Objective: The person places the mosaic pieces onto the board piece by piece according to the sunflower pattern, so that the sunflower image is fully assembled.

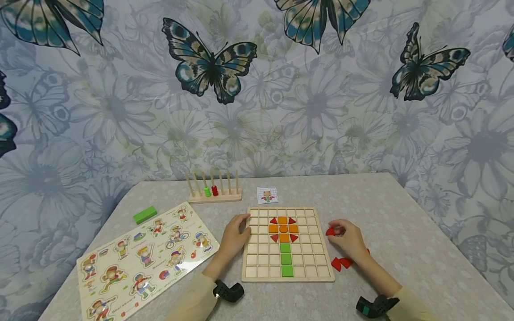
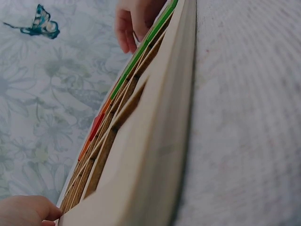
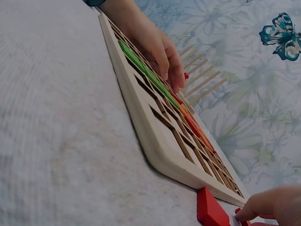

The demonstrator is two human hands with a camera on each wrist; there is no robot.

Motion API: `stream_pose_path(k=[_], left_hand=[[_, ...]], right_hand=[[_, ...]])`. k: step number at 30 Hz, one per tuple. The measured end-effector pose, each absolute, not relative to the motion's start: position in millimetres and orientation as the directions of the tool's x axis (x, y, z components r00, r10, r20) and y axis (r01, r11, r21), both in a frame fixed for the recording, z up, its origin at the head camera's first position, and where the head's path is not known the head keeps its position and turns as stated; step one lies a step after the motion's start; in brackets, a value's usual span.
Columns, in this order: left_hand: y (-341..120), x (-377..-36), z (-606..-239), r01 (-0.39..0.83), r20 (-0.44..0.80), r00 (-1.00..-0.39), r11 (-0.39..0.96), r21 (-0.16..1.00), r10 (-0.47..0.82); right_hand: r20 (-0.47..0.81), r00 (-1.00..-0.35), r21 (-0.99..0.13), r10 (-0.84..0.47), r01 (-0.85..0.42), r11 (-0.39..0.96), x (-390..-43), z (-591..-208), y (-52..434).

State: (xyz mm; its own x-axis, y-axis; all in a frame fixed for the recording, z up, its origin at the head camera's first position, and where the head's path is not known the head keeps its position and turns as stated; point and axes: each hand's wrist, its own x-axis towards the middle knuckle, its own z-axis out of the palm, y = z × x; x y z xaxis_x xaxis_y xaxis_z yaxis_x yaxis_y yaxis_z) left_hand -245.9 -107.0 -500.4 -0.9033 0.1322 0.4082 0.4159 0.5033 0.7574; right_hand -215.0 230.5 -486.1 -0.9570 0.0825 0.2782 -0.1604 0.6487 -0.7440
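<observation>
1. Red piece: located just beyond the right rim of the grid board, pinched between thumb and fingers of the right hand. Long axis: cannot tell; the fingers cover part of it.
2. Nearer hand: right. The board extends leftward from its fingertips; the coloured pattern sits inward, past the right rim and several columns of pale cells.
3. Left hand: at the opposite edge, fingers slightly apart and touching the rim.
4. Pattern: orange pieces and red triangles stand above a column of green squares.
5. Obstructions: raised dividers and the rim lie between the red piece and the pattern.
6. Surroundings: loose red pieces near the right forearm; picture card and peg rack behind the board.
</observation>
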Motion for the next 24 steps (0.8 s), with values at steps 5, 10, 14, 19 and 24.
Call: stream_pose_path(k=[5,10,14,19,24], left_hand=[[-106.6,-246.0,-501.6,0.435,0.434,-0.891,0.519,0.736,0.133],[-105.9,-248.2,-500.8,0.361,0.351,-0.929,0.517,0.777,0.121],[-105.6,-248.5,-499.8,0.347,0.336,-0.934,0.525,0.777,0.12],[-105.6,-247.5,-497.5,0.357,0.347,-0.93,0.523,0.774,0.121],[-106.6,-247.5,-496.8,0.357,0.349,-0.93,0.522,0.775,0.117]], right_hand=[[0.278,-0.959,-0.754,0.061,-0.178,0.632,-213.8,-485.0,230.7],[0.304,-0.951,-0.751,0.054,-0.205,0.628,-212.7,-485.3,230.1],[0.313,-0.947,-0.747,0.068,-0.202,0.634,-212.7,-485.9,229.2],[0.326,-0.942,-0.733,0.074,-0.203,0.649,-212.2,-485.9,228.5],[0.351,-0.934,-0.721,0.07,-0.222,0.657,-212.8,-485.7,227.0]])
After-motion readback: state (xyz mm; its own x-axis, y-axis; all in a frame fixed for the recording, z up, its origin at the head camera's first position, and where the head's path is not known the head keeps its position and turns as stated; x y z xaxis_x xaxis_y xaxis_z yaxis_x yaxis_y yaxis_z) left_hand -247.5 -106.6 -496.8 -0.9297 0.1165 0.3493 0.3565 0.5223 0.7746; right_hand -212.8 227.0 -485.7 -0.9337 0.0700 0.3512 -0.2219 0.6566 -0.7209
